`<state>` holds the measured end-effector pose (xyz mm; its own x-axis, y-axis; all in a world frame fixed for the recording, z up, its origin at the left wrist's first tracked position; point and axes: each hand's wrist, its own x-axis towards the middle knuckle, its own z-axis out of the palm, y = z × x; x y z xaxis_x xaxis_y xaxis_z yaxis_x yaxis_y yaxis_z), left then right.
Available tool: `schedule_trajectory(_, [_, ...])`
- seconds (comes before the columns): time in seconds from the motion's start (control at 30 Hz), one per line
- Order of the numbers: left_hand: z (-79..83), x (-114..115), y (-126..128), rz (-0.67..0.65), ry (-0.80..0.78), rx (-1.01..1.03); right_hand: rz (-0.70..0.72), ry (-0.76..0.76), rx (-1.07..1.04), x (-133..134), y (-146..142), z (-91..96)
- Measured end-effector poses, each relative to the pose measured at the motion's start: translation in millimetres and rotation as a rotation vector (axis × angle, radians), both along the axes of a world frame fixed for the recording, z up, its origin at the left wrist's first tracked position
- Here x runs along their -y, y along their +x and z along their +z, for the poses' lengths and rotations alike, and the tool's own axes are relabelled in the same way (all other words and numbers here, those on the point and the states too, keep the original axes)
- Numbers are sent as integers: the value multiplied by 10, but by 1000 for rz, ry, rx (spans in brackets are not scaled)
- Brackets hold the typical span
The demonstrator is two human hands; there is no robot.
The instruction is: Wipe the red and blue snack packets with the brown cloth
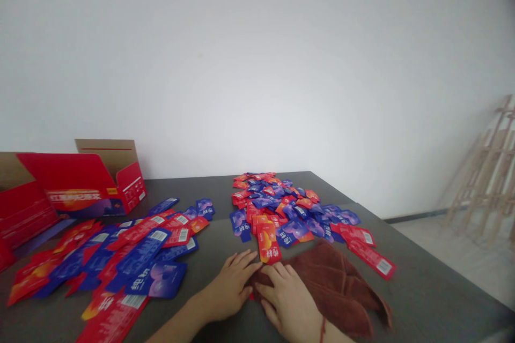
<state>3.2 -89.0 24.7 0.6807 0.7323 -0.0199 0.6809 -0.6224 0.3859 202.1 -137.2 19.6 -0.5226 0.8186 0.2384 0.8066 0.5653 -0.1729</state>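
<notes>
My right hand [286, 300] lies on the gathered left edge of a crumpled brown towel [336, 292], and I cannot tell whether it grips the cloth. My left hand [228, 286] rests beside it on the dark table [426, 284], fingertips touching the towel's corner and holding nothing. Just above my left fingertips lies a red-orange sachet [269, 244], at the near end of a heap of red and blue sachets [281, 206]. A second spread of larger red and blue packets [120, 260] lies to my left.
An open red cardboard box [82, 185] stands at the table's far left, with a second red box [24, 214] beside it. Red strip packets [372, 257] lie right of the towel. Wooden easels [485, 182] lean against the white wall at right.
</notes>
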Motion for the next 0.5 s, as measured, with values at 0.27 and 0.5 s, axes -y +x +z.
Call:
schedule_trajectory(0.27, [8, -10, -18, -23, -18, -15, 118, -52, -4, 91, 307, 84])
schedule_trajectory(0.5, [-22, -37, -22, -31, 4, -7, 20, 7, 39, -6, -24, 41])
